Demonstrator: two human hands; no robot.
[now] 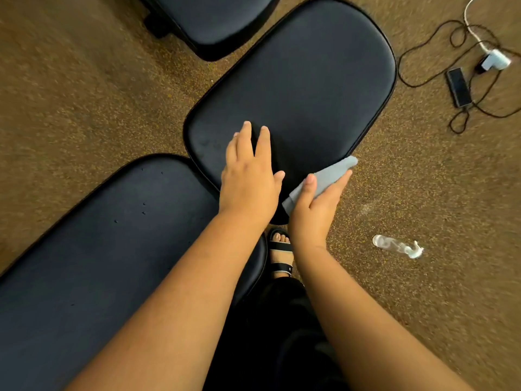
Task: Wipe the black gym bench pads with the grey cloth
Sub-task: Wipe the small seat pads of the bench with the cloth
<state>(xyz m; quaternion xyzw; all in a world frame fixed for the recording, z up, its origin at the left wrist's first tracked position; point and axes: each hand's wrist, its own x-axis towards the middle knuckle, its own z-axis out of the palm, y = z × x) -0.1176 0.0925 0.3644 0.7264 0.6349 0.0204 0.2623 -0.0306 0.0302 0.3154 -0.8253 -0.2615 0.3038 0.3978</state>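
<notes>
In the head view, the person looks down at three black pads above a brown speckled floor [84,88]. The middle pad [296,88] is wide and rounded and runs from the centre up to the right. The near pad [98,249] is long and goes to the lower left corner; it has some small marks on its surface. Its end lies just beside the middle pad. A third pad [214,21] is seen only in part at the top edge.

The left hand [249,182] lies flat, palm down, on the near end of the middle pad. Its fingers [244,136] are stretched out and a little apart, and they hold nothing.

The right hand [315,207] is at the near right edge of the same pad. It holds the cloth [324,179], grey and folded, between the thumb and the straight fingers, which are together and pressed on it. One corner of the cloth sticks out past the fingertips, at the pad's edge.

Between the two forearms a foot in a black sandal [280,255] stands on the floor. To the right, a clear spray bottle [397,246] lies on its side on the floor, well apart from the pads. Further up at the right lies a phone [459,86] with a black cable [423,52] and a white charger [495,60].
</notes>
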